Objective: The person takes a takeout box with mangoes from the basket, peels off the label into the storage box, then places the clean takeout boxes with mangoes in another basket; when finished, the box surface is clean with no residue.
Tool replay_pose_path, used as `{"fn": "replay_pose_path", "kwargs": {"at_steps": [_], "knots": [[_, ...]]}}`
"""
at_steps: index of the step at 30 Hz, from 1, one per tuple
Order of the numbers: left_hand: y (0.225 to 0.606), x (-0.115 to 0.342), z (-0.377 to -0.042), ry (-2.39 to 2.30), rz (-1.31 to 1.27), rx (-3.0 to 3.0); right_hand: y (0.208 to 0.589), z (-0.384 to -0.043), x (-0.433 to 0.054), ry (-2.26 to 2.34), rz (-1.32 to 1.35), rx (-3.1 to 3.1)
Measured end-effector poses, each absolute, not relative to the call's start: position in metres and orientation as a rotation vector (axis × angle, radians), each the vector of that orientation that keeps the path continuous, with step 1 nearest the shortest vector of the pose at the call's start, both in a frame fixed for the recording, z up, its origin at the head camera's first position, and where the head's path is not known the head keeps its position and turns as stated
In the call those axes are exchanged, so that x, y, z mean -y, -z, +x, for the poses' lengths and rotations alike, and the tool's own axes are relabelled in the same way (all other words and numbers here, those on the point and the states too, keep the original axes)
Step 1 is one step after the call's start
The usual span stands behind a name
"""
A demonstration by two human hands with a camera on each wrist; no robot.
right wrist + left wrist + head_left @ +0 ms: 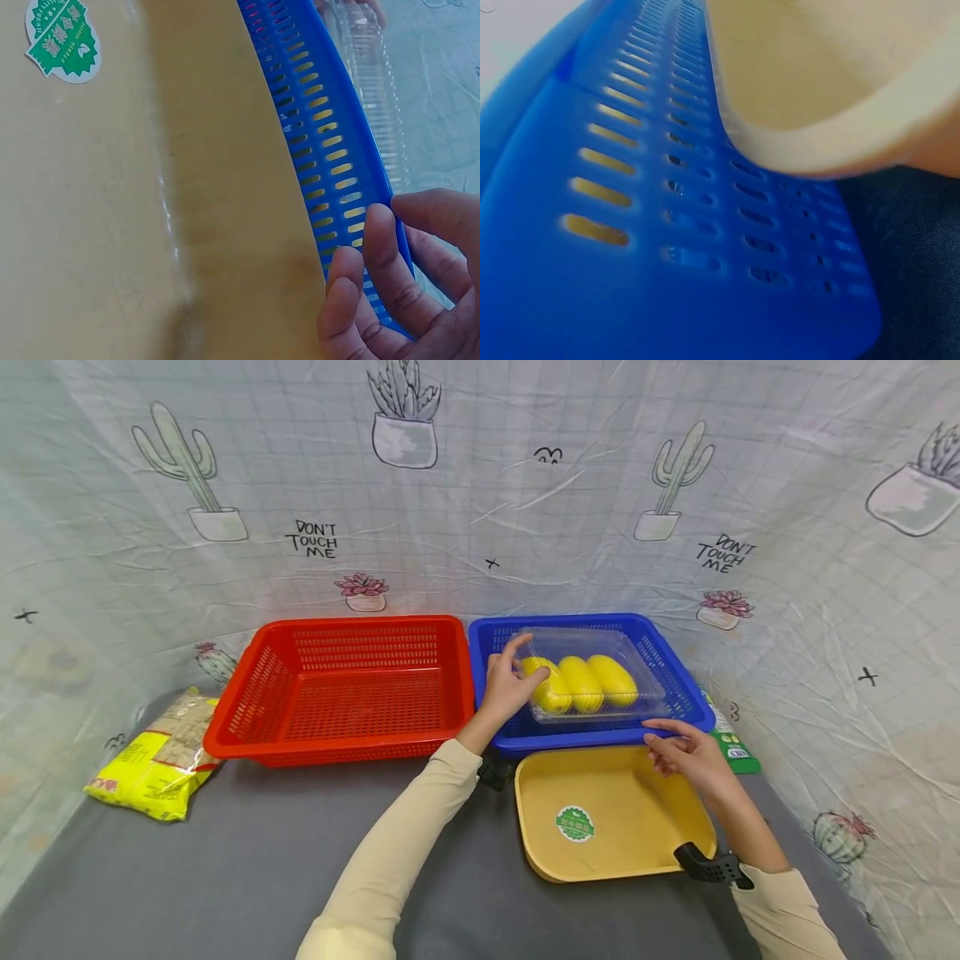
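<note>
A clear plastic box (647, 689) with three yellow oval fruits (581, 683), which look like mangoes, sits inside the blue basket (678, 672). My left hand (510, 685) holds the box at its left end, index finger at the back corner and thumb over the nearest fruit. In the left wrist view the hand's work is out of sight; the basket's slotted wall (652, 187) fills much of it. My right hand (690, 760) pinches the basket's front rim near the right corner, thumb and index finger meeting there. Its other fingers (341, 304) curl loosely outside the wall.
In front of the blue basket lies a yellow tray (622, 814) with a green sticker, beneath my right hand. A red basket (360, 710) stands to the left. A yellow bag (161, 756) leans at the far left, and a green packet (731, 743) lies partly hidden right.
</note>
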State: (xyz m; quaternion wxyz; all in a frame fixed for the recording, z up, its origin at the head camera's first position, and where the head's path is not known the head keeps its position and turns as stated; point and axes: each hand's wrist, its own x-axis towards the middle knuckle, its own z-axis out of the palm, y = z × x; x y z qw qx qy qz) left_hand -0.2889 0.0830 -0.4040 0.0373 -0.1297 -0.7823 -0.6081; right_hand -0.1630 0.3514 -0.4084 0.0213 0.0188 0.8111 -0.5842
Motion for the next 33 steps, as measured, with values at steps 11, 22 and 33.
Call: {"fn": "replay_pose_path", "kwargs": {"at_steps": [11,22,33], "knots": [[0.403,-0.08,-0.294,1.811,-0.454,2.513,0.41,-0.167,-0.348,1.815,0.071,-2.499],[0.407,-0.083,-0.3,1.817,-0.534,2.639,0.405,-0.165,-0.35,1.804,0.076,-2.512],[0.411,-0.085,-0.297,1.775,-0.595,2.882,0.405,-0.162,-0.35,1.801,0.101,-2.488]]}}
